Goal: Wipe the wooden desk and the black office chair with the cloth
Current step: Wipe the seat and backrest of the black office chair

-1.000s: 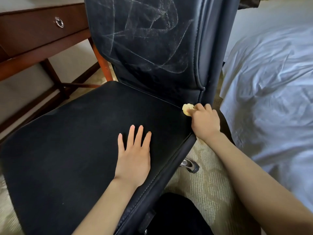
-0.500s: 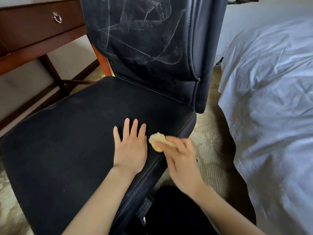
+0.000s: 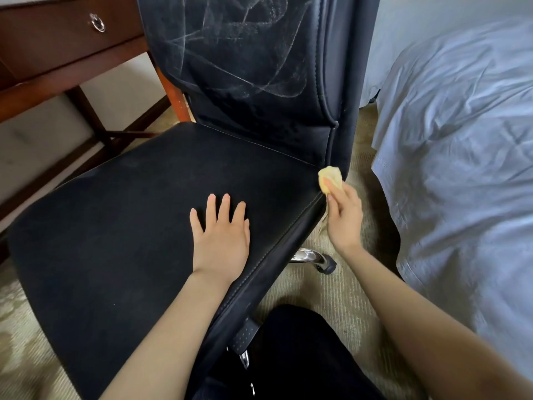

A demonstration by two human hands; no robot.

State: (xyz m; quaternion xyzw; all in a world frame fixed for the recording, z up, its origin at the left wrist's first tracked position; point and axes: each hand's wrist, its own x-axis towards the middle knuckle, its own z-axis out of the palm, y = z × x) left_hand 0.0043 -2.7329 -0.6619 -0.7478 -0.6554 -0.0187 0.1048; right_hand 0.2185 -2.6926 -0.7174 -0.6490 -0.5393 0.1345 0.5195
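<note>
Head view looks down on the black office chair (image 3: 129,226), its broad seat a matte, faintly dusty, leather-like panel with a stitched seam along the right edge. The upright backrest (image 3: 245,67), in the upper middle of the frame, is smoother and glossier, streaked with pale looping smears. The left grip (image 3: 222,241) lies flat on the seat at centre frame, fingers straight and slightly spread, holding nothing. The right grip (image 3: 344,217), right of centre, pinches the cloth (image 3: 330,179), a small crumpled pale-yellow wad, between thumb and fingers. The wad sticks out above the fingertips and touches the seat's rear right corner, just where seat and backrest meet. The wooden desk (image 3: 57,53) fills the upper left, reddish-brown and polished, with a drawer bearing a metal ring pull (image 3: 97,23). A wrinkled white bed sheet (image 3: 461,140) drapes down the right side. Beige patterned carpet (image 3: 331,298) shows below, with a chrome chair leg (image 3: 307,256) ending in a dark caster.
</note>
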